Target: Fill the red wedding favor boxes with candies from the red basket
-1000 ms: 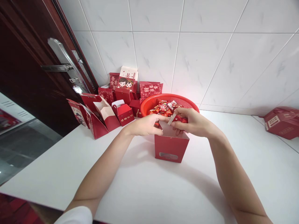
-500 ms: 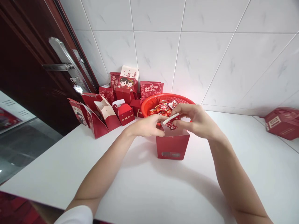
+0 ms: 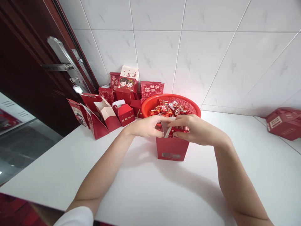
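Observation:
A red paper box (image 3: 172,147) with a small window low on its front stands upright on the white table, its top open. My left hand (image 3: 149,126) holds the box's left upper edge between thumb and fingers. At the mouth of the box, my right hand (image 3: 197,129) pinches a red-and-white candy packet (image 3: 171,133), its lower part hidden behind the front wall. Just behind is a red plastic basket (image 3: 198,110) with several wrapped candies (image 3: 164,106) in it. Part of the basket is covered by my hands.
Several red gift boxes (image 3: 124,113) and open cartons (image 3: 107,116) stand at the back left, near a dark door (image 3: 25,40). Another red box (image 3: 285,124) sits far right by the tiled wall (image 3: 211,62). The white table (image 3: 141,194) extends toward me.
My right hand has lowered the candy packet from above the box into its opening and tilted it. My left hand stays at the box's left edge.

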